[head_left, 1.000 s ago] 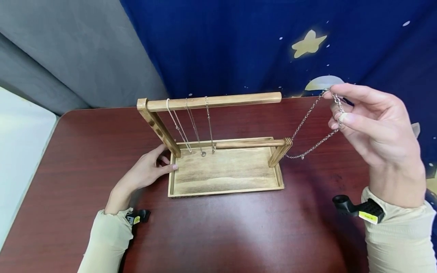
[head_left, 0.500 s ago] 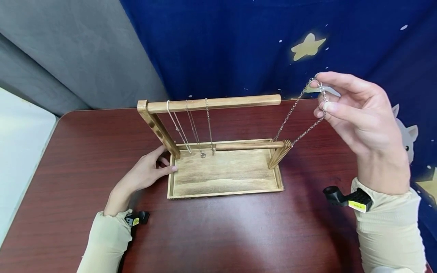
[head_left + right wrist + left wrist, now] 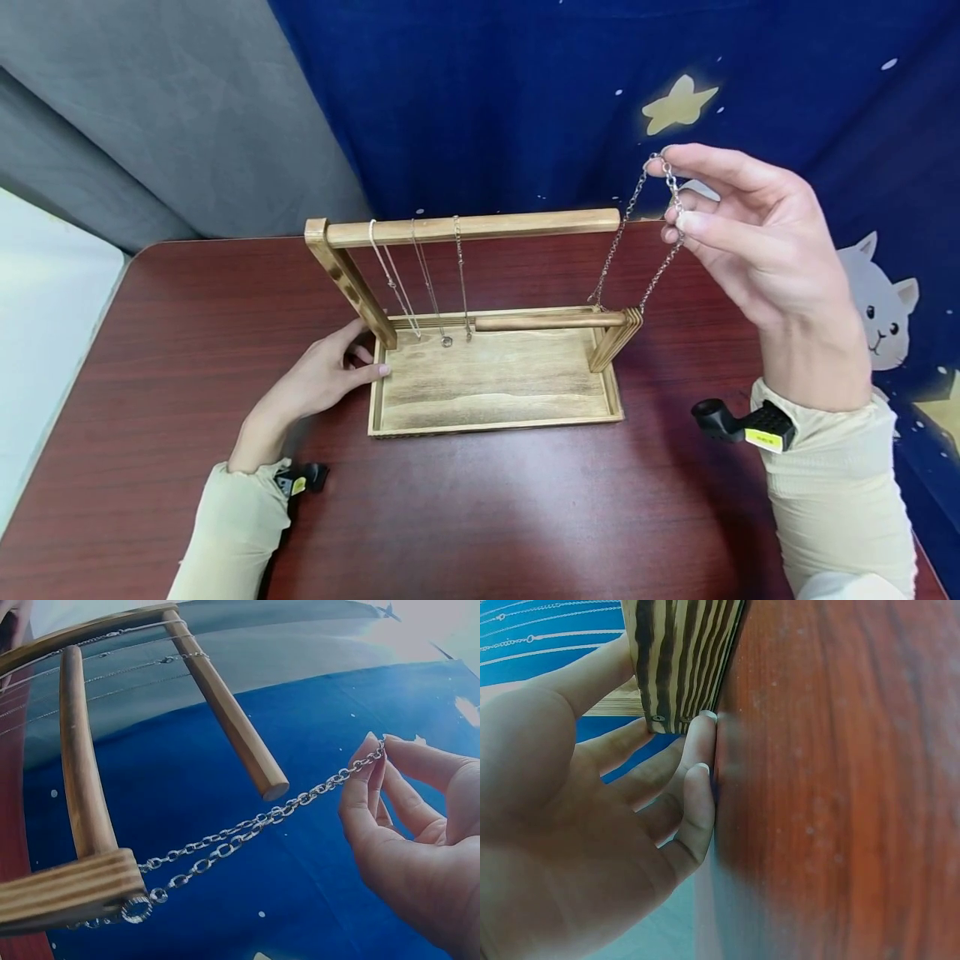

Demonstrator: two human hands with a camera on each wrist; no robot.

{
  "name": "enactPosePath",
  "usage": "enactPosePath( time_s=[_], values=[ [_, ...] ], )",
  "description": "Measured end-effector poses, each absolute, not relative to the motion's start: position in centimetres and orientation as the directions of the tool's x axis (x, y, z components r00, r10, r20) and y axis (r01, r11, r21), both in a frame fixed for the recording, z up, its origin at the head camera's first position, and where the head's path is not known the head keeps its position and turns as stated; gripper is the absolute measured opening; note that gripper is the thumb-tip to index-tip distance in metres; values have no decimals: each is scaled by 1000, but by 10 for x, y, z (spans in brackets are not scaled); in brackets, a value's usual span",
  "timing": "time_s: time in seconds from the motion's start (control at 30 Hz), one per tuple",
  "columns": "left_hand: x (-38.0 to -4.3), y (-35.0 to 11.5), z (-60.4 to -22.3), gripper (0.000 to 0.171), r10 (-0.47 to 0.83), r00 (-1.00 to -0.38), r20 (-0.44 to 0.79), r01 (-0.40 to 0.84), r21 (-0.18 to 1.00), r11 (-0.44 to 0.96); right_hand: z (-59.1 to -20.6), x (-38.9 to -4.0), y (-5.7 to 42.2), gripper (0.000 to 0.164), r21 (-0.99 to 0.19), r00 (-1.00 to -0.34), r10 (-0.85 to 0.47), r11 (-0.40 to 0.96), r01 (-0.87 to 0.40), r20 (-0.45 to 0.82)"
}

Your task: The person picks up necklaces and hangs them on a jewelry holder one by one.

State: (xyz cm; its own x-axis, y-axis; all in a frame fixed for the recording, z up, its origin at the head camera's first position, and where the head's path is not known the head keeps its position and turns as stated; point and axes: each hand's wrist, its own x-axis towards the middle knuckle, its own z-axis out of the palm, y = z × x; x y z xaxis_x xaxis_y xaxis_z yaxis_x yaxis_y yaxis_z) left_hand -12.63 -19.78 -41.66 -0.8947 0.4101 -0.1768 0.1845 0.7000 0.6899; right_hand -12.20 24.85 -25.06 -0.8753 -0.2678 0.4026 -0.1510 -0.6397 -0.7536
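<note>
My right hand (image 3: 772,237) pinches a silver chain necklace (image 3: 300,799) between thumb and fingers, holding it stretched in a loop. It is beside the free right end of the upper bar (image 3: 540,222) of a wooden jewelry stand (image 3: 495,379). The chain's lower part passes behind the stand's short right post (image 3: 617,343); a round sparkly pendant (image 3: 137,909) shows there in the right wrist view. My left hand (image 3: 318,375) grips the left end of the stand's tray, thumb on the rim, other fingers at the outer side.
Three thin necklaces (image 3: 461,271) hang from the upper bar's left half. A lower bar (image 3: 547,319) runs left from the short post. The stand rests on a reddish-brown table (image 3: 480,508). Behind are a grey curtain (image 3: 187,117) and a blue starry curtain (image 3: 480,108).
My right hand has moved left and up with the chain, bringing it closer to the upper bar's free end. The left hand and the stand have stayed in place.
</note>
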Motion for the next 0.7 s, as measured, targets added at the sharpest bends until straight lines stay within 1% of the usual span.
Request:
enactPosePath(
  time_s=[0.3, 0.47, 0.7],
  values=[
    [-126, -197, -415, 69, 411, -896, -169, 186, 697, 692, -249, -128, 233, 48, -787, -878, -281, -596, -157, 388],
    [-126, -197, -415, 69, 412, -897, -164, 191, 696, 693, -251, -129, 224, 43, -825, -882, -291, -538, -171, 372],
    [-125, -197, -415, 72, 408, -897, -171, 183, 697, 694, -251, -127, 213, 43, -851, -880, -326, -504, -148, 346]
  ],
)
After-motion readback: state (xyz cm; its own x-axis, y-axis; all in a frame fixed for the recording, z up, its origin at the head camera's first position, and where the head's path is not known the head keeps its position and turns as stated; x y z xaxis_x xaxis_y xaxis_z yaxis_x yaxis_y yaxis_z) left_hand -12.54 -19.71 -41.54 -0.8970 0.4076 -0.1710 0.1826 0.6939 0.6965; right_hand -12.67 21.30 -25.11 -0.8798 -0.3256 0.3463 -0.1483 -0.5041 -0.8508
